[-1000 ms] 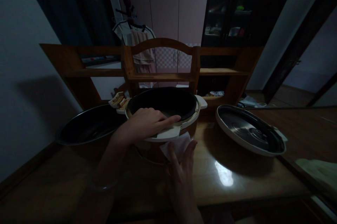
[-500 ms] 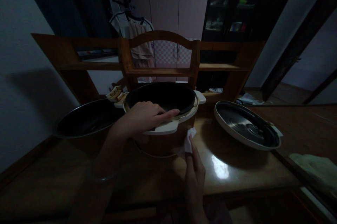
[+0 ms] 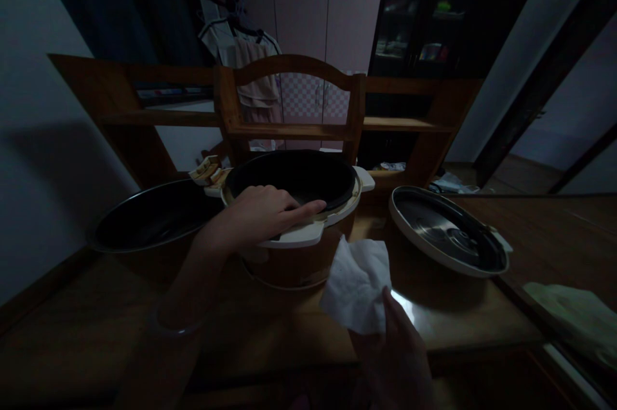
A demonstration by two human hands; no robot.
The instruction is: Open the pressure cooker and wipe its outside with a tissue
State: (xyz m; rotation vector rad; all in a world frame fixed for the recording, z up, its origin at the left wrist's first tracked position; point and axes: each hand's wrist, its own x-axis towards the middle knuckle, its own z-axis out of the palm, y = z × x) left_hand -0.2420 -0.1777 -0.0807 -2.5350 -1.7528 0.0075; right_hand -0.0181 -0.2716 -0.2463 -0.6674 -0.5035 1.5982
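Note:
A rice cooker body [image 3: 289, 265] with a cream rim stands on the wooden table, its dark interior facing up. My left hand [image 3: 263, 214] lies over the near rim and grips it, thumb stretched to the right; some of its fingers are hidden. In front of the cooker, to its right, my right hand [image 3: 398, 339] pinches a white tissue [image 3: 359, 281], spread out and apart from the cooker. The cooker's round lid [image 3: 448, 230] lies at the right with its metal inner side up. A dark inner pot [image 3: 154, 214] sits at the left.
A wooden shelf frame [image 3: 294, 130] runs along the table's back. Behind the inner pot is a small light-coloured object [image 3: 208, 171] I cannot identify. Pale green cloth [image 3: 573, 313] lies at the lower right, beyond the table edge. The room is dim.
My right hand has moved from the cooker's side towards me and to the right. The tissue, bunched before, now hangs spread out. My left hand has stayed on the rim.

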